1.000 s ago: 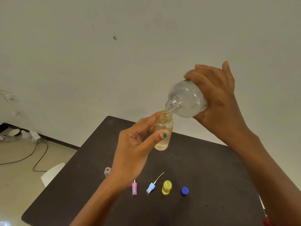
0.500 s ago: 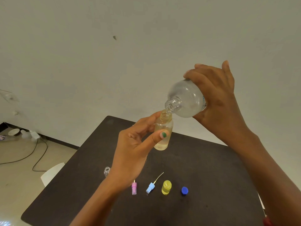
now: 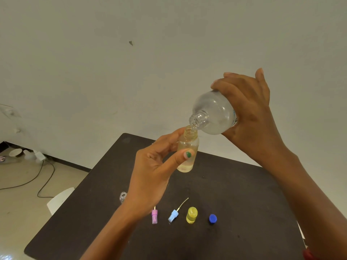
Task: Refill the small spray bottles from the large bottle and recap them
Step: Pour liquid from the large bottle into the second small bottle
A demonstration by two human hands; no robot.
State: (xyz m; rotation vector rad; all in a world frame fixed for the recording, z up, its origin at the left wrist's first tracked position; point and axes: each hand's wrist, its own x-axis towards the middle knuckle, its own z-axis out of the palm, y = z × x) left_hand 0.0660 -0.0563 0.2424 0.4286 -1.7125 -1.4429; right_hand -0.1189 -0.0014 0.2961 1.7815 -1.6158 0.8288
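the relation that matters sits just right of frame centre: the mouth of the large bottle (image 3: 214,114) rests right over the open neck of the small spray bottle (image 3: 187,152), the two rims touching or all but touching — which, i cannot tell. the large bottle's long axis runs from upper right down to lower left, neck lowest, tilted for pouring; the small bottle stands close to upright beneath it, holding pale yellowish liquid.

the right hand (image 3: 249,113) wraps the fat body of the large bottle from behind, fingers curled over its top. the left hand (image 3: 155,166) grips the small bottle from the left side, thumb across its front and fingers behind — a firm pinch around the middle.

both bottles are held up in the air, well above the dark table (image 3: 244,194). along the lower centre of the frame lie a pink spray cap (image 3: 154,217), a light blue spray cap (image 3: 173,215) with its dip tube, a capped yellow bottle (image 3: 191,215) and a blue cap (image 3: 213,218); a clear empty bottle (image 3: 123,197) peeks out beside the left wrist.

by my judgement the pour is under way, and the next move hinges on tipping the large bottle back up without dragging its neck off line.
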